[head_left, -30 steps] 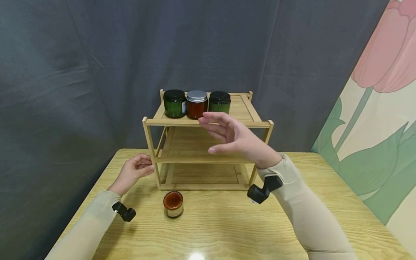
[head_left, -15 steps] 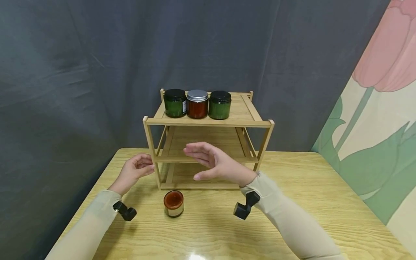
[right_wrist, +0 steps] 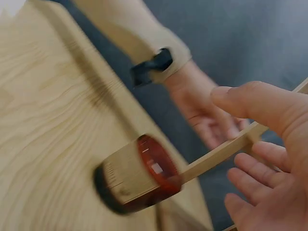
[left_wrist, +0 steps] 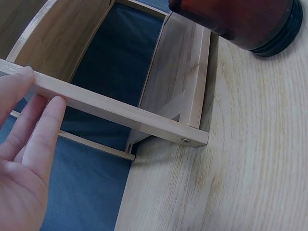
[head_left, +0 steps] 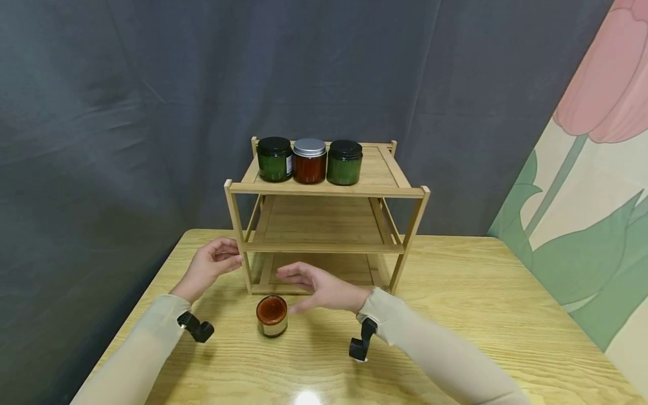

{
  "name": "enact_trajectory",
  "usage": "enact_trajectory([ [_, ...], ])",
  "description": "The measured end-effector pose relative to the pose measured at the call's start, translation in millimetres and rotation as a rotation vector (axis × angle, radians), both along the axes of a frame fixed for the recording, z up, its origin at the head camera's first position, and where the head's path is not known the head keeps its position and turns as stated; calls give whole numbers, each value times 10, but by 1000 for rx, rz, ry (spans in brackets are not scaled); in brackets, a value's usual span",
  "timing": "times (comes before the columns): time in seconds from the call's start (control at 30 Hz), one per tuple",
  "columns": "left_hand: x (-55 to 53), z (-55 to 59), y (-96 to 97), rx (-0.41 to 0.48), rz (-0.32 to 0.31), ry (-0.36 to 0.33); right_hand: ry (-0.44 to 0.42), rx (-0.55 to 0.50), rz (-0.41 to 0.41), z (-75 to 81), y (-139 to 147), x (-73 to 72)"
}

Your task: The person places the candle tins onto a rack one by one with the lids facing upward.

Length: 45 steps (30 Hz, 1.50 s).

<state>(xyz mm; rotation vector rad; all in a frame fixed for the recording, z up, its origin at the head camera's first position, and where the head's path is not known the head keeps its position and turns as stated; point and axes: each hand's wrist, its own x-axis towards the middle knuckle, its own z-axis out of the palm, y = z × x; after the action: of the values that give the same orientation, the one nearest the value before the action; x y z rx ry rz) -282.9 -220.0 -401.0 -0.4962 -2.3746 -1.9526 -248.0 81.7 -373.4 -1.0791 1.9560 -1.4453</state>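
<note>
My left hand (head_left: pixel 208 265) pinches the left front post of a three-tier wooden shelf rack (head_left: pixel 324 192). In the left wrist view the thumb lies on one side of the post (left_wrist: pixel 113 106) and the fingers on the other. On the table before the rack stands an amber glass jar (head_left: pixel 272 322) with a pale label and a black band round its bottom. Just right of it hovers my right hand (head_left: pixel 321 289), thumb and fingers spread apart, holding nothing. In the blurred right wrist view a gap shows between the hand (right_wrist: pixel 269 178) and the jar (right_wrist: pixel 137 175).
Along the left of the rack's top tier stand a green jar with black lid (head_left: pixel 275 163), an amber jar with silver lid (head_left: pixel 310 164) and another green jar (head_left: pixel 345 166). A dark curtain (head_left: pixel 324 67) hangs behind the wooden table (head_left: pixel 455 315).
My right hand has come down from in front of the top tier, moving left and nearer to the amber jar on the table. The left hand has stayed at the post.
</note>
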Motion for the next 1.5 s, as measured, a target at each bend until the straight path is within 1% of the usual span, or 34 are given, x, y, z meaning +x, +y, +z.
enact_trajectory([
  [0.1, -1, -3, 7, -2, 1, -2, 2, 45, -16, -126, -32, -17],
  [0.27, 3, -8, 9, -1, 4, -3, -38, 74, -31, -301, -92, -56],
  [0.4, 12, -3, 7, -4, 7, -3, -69, 102, -25, -391, -130, -69],
  [0.6, 18, 11, 13, -7, 9, -4, -57, 134, -31, -480, -191, -79],
  [0.73, 21, 17, 13, -3, 8, -7, -58, 146, -38, -513, -238, -82],
  [1.1, 26, 23, -1, -16, 14, -6, -32, 173, -66, -534, -311, -53],
  [1.27, 11, 3, -7, -23, 17, -3, -40, 173, -62, -536, -323, -45],
  [1.5, 15, 13, 7, -10, 17, -10, -46, 185, -61, -549, -336, -51],
])
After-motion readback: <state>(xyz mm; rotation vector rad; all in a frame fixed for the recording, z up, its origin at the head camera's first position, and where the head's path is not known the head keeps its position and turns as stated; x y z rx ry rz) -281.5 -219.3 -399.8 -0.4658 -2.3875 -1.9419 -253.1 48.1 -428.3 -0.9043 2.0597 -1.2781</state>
